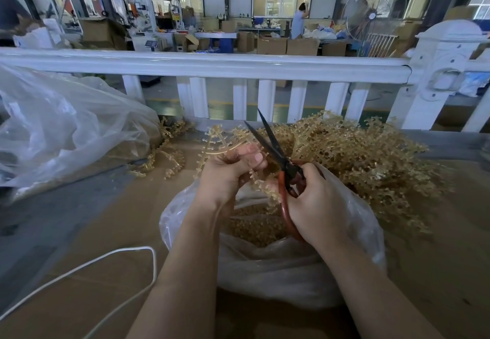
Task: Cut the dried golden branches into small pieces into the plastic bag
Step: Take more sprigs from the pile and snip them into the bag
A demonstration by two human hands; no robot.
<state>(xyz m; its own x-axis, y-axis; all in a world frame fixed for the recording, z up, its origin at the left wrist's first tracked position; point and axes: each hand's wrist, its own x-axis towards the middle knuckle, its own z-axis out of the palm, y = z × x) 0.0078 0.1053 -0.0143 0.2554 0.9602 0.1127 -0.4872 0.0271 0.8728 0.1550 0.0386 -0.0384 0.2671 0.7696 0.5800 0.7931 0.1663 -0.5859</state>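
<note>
I hold one branch (225,148) in my left hand (230,171), fingers curled round its stem, with its beaded sprigs fanning up and left and a few hanging down towards the bag (265,267). The bag sits open right beneath both hands, and a layer of cut pieces (254,227) already lies in it. My right hand (315,206) grips the red handles of the scissors (275,153); the dark blades stand apart, pointing up and away, just right of my left thumb.

To cut well, I judge the blades should close on a sprig a short way past my left fingers, so the piece is small and the thumb stays out of the bite. I would keep the cut above the bag's mouth so the pieces drop in rather than onto the tabletop (106,219). Feeding the stem forward a little after each snip should keep the pieces even.

The uncut pile (371,163) lies just behind and right of the bag. A few loose sprigs (169,158) lie to the left, near a second, crumpled bag (66,132). A white cord (127,251) loops across the near left.
</note>
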